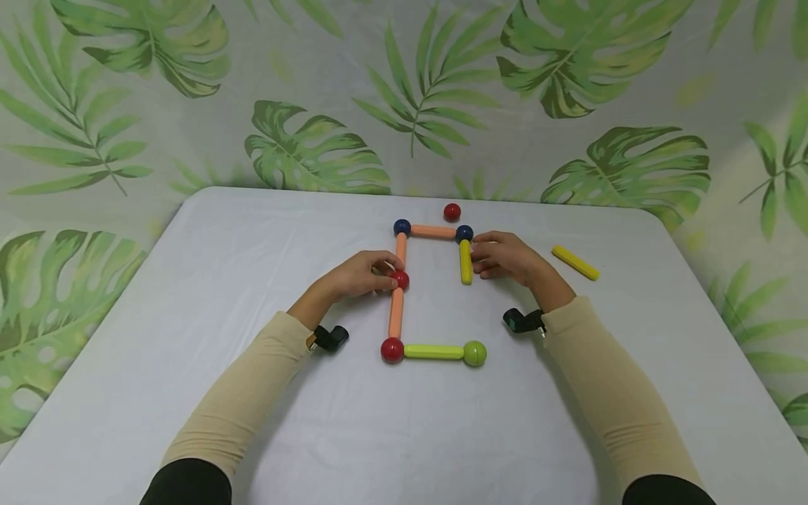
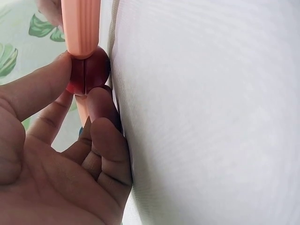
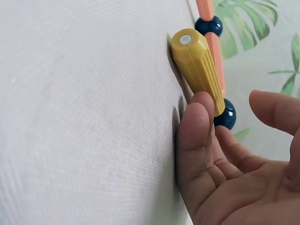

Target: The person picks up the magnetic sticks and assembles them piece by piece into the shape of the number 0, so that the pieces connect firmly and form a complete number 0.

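Note:
My left hand pinches a red ball between thumb and fingers; the left wrist view shows the ball with a ribbed orange rod joined to it. That ball sits midway along the left side of a flat figure of rods and balls. At the figure's upper right, a yellow rod hangs from a blue ball. My right hand is beside this rod. In the right wrist view its fingertips are against the yellow rod, while the thumb stands away from it.
A loose red ball lies near the table's far edge. Another yellow rod lies to the right of my right hand. Nearer me, a red ball, a lime rod and a green ball form the figure's lower side.

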{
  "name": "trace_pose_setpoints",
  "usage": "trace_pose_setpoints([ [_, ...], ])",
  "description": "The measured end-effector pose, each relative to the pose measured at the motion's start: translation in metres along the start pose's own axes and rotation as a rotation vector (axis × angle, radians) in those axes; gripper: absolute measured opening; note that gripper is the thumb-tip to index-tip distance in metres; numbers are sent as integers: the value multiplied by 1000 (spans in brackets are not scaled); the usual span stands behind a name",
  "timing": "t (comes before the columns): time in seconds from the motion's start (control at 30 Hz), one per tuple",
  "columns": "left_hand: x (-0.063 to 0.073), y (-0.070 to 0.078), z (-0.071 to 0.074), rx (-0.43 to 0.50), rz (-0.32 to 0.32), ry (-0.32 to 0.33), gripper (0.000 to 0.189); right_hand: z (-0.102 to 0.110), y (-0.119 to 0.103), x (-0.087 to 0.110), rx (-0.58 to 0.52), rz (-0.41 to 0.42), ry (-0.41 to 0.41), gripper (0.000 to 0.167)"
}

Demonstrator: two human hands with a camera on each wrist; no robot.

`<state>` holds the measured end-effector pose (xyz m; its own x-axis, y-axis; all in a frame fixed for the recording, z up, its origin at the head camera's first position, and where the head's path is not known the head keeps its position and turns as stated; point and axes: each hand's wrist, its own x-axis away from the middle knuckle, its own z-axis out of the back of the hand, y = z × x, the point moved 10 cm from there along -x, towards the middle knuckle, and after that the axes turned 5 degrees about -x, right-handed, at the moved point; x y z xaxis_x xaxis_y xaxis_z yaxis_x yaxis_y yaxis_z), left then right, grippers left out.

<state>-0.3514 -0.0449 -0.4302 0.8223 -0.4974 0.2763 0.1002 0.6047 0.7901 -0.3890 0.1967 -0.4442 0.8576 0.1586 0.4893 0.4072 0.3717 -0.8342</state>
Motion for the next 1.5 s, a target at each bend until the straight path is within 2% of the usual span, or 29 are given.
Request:
trace_pose_setpoints([
  [0.1,0,-1,0,-1,2,0,31,3,0,-2,37,-2,34,54],
  [0.3,1,1,1,5,-11,1,31,18,-11,-6,195,51,144,47],
  [0.47,2,1,2,8,-29,6,29,29,-28,-12,262,146,214,42],
  [0.63,0,1,2,8,-16,10,31,36,-45,-18,353,277,274,39],
  [0.77,-2,-1,1,2,3,6,31,36,-53,-23,450,349,298,38],
  [0.93,-1,-3,0,3,17,5,31,32,-60,-29,528,381,289,41],
  [1.1,1,-3,3,3,4,8,30,24,-68,-35,524,388,279,42],
  [1.2,2,-2,4,1,-1,9,30,16,-73,-38,530,398,240,44],
  [1.37,3,0,3,7,-8,10,30,-1,-81,-39,605,413,125,55],
  [1.43,3,1,2,12,-11,7,31,-4,-81,-39,636,406,111,53],
  [1.5,3,2,1,19,-10,3,31,0,-79,-41,641,386,141,48],
])
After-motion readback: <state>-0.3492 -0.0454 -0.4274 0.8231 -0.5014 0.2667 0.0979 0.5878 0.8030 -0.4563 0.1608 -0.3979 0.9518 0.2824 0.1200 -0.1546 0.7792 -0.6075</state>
